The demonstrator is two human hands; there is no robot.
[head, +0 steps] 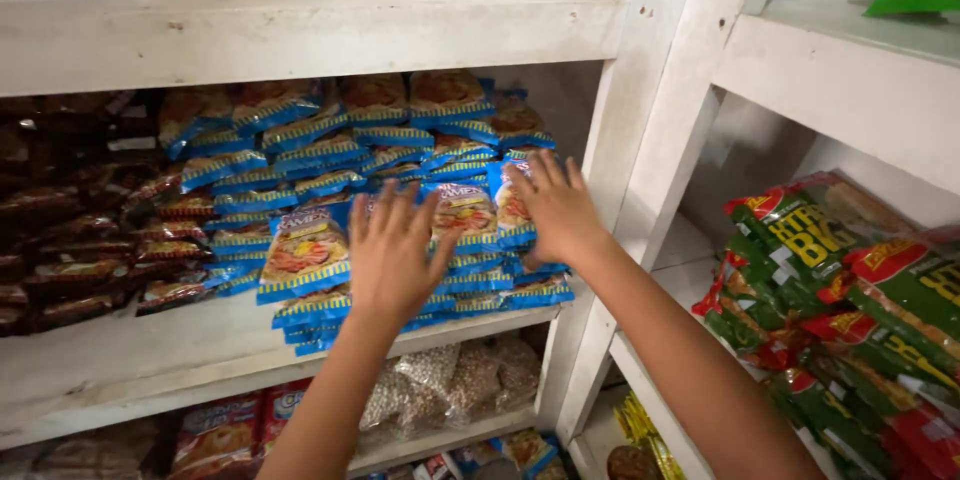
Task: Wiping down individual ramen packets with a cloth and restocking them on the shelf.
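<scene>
Our left hand (395,250) and right hand (553,208), both spread wide, press flat on the blue packets (300,255) stacked at the shelf (150,360) front. We judge leaning packets could slide off if pressure eases.

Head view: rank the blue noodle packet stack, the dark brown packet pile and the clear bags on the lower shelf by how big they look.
1. Blue noodle packet stack, widest and tallest.
2. Dark brown packet pile, cut by the frame edge, so possibly larger.
3. Clear bags, smallest, partly hidden behind the left hand.
</scene>
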